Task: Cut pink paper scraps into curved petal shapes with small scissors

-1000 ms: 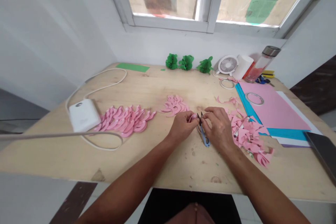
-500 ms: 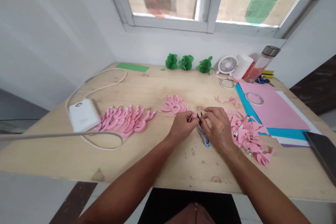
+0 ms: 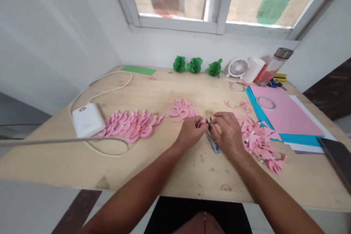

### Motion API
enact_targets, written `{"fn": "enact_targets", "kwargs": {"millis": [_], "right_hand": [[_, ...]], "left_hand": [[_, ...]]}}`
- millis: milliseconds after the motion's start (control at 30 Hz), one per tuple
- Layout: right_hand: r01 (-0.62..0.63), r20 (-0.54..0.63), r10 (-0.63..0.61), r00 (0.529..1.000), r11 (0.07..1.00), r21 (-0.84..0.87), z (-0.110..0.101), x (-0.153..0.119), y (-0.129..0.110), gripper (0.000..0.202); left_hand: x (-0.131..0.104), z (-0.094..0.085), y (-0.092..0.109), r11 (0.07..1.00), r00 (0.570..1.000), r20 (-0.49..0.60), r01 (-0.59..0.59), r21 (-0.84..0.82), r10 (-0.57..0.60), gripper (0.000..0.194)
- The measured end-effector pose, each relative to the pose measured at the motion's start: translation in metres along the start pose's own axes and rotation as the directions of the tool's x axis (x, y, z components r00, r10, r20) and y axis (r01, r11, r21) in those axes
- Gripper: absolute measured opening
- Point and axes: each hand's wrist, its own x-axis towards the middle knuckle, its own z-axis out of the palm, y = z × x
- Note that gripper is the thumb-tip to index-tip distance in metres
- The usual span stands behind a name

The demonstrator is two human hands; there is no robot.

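My left hand [image 3: 192,131] pinches a small pink paper piece [image 3: 202,121] between thumb and fingertips, just left of the scissors' dark blades. The scissors [image 3: 214,145], with blue handles, lie on the table between my hands, blades parted and pointing away from me. Close beside the blades, my right hand [image 3: 227,131] has its fingers bent and pressed together; what they hold, if anything, is hidden. Curved pink cutouts form a small pile [image 3: 182,109] beyond my left hand and a larger overlapping row [image 3: 131,125] to the left. Pink scraps [image 3: 261,142] are heaped right of my right hand.
A white power bank [image 3: 87,120] with a looping cable is at the left. Green paper shapes [image 3: 194,65], a fan [image 3: 238,68] and a bottle [image 3: 275,66] line the back. Coloured sheets [image 3: 290,113] and a dark phone [image 3: 336,159] lie at the right.
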Motion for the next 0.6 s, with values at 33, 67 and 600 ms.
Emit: {"fn": "enact_targets", "kwargs": {"millis": [33, 67, 600], "right_hand": [[-0.004, 0.003, 0.004, 1.000, 1.000, -0.002, 0.0000, 0.0001, -0.0001, 0.009], [-0.007, 0.008, 0.007, 1.000, 1.000, -0.003, -0.0001, 0.0002, -0.0003, 0.009], [0.011, 0.011, -0.011, 1.000, 1.000, -0.019, 0.0001, 0.0003, -0.0012, 0.010]], "left_hand": [[-0.0001, -0.0001, 0.0002, 1.000, 1.000, 0.000, 0.003, 0.000, -0.003, 0.021], [-0.0003, -0.0002, 0.0004, 1.000, 1.000, 0.000, 0.005, -0.001, -0.005, 0.021], [0.0005, 0.0000, -0.0004, 1.000, 1.000, 0.007, 0.017, 0.003, -0.017, 0.020]]}}
